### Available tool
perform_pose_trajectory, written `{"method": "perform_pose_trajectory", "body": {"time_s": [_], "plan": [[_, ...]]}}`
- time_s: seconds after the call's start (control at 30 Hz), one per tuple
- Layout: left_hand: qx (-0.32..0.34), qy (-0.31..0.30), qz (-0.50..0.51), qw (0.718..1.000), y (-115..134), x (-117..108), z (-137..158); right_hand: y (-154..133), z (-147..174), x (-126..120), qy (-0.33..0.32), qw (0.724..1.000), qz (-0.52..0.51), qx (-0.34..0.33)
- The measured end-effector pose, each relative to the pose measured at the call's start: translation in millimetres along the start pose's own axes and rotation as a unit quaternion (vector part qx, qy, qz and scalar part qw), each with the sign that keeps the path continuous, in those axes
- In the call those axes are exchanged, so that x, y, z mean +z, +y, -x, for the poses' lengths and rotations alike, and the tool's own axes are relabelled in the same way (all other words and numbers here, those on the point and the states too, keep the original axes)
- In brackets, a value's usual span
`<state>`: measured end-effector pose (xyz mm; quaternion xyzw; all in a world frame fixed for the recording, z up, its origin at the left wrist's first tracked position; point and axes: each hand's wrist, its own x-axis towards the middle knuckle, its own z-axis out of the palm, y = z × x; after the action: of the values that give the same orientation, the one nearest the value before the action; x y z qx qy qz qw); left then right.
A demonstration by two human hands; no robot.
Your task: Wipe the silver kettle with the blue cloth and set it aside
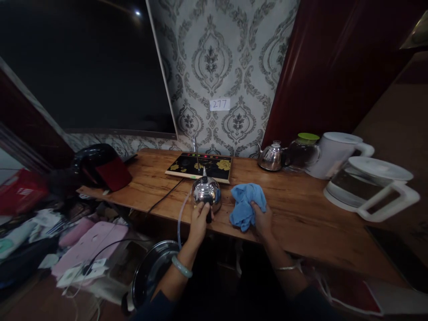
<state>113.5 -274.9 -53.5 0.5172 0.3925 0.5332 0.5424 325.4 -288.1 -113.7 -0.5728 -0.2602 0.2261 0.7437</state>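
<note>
Near front edge of desk (pixel 294 211), left hand (pixel 199 219) is clasping kettle (pixel 205 191) by handle (pixel 209 217), right hand (pixel 263 218) pinching blue cloth (pixel 245 203); likely steadying step, next move calling for firm hold

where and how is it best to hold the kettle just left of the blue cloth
By its black handle, coming from the near side, as the left hand does. The handle sticks out toward the person, while the spout points away. The kettle is round and shiny, so gripping it elsewhere would probably be less secure.
</note>
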Motion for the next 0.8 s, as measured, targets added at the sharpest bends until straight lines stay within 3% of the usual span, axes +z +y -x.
{"method": "perform_pose_trajectory", "body": {"time_s": [0.1,0.17,0.27,0.37,0.47,0.63,0.8], "plan": [[-0.007,-0.016,0.013,1.0,0,-1,1,-22,7,10,-0.027,0.998,0.025,-0.043],[-0.016,-0.016,0.025,0.999,-2,0,1,-39,10,23,-0.08,0.992,0.043,-0.091],[-0.024,-0.01,0.033,0.999,-5,1,2,-54,10,50,-0.169,0.961,0.081,-0.204],[-0.013,-0.011,0.026,1.0,-8,2,3,-48,9,78,-0.26,0.915,0.137,-0.275],[-0.009,-0.021,0.023,0.999,-11,1,2,-29,10,96,-0.287,0.905,0.155,-0.274],[-0.012,-0.019,0.03,0.999,-14,2,2,-1,13,86,-0.227,0.921,0.158,-0.276],[-0.016,-0.008,0.034,0.999,-13,6,4,13,14,56,-0.247,0.907,0.221,-0.26]]}}
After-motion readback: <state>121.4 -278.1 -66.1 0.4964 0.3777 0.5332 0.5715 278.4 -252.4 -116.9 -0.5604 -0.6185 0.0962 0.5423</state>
